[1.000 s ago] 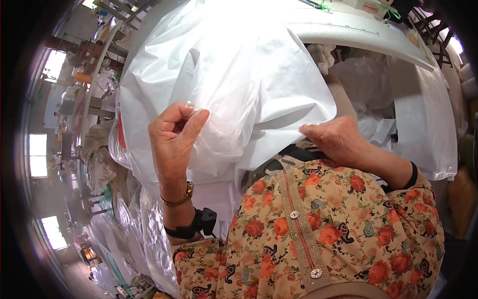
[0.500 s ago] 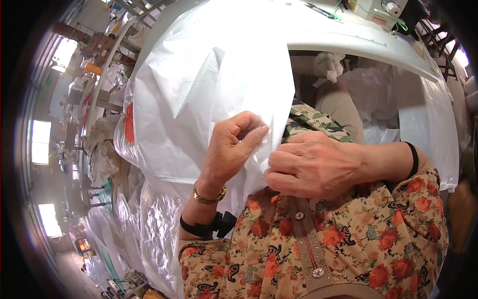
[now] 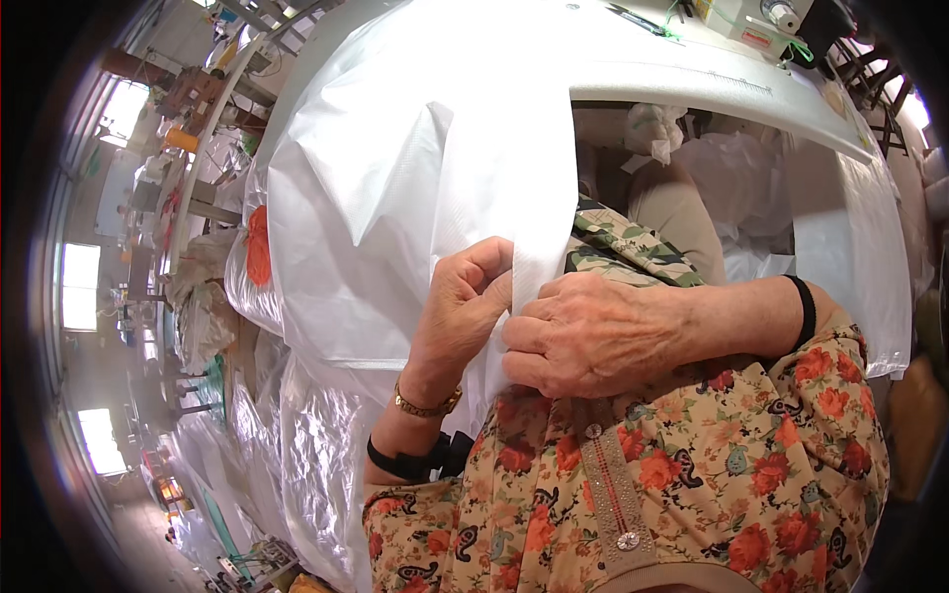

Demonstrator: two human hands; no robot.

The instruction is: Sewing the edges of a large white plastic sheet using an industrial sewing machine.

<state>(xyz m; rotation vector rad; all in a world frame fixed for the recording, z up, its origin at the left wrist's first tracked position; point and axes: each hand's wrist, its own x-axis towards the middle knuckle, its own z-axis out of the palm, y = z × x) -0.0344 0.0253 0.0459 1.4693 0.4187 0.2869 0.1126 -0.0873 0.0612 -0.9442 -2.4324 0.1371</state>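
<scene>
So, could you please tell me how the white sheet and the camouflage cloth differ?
The white sheet is plain and pale, while the camouflage cloth is patterned with green and lighter patches. The white sheet spreads across much of the view; the camouflage cloth shows only as a small patch at its right edge. The white sheet has a bright sheen, whereas the camouflage cloth looks duller. Both show folds.

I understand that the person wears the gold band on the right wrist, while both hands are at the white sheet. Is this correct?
Not quite: the head view shows the gold band on the left wrist, not the right. The rest stands: the left hand and the right hand are both at the white sheet.
</scene>
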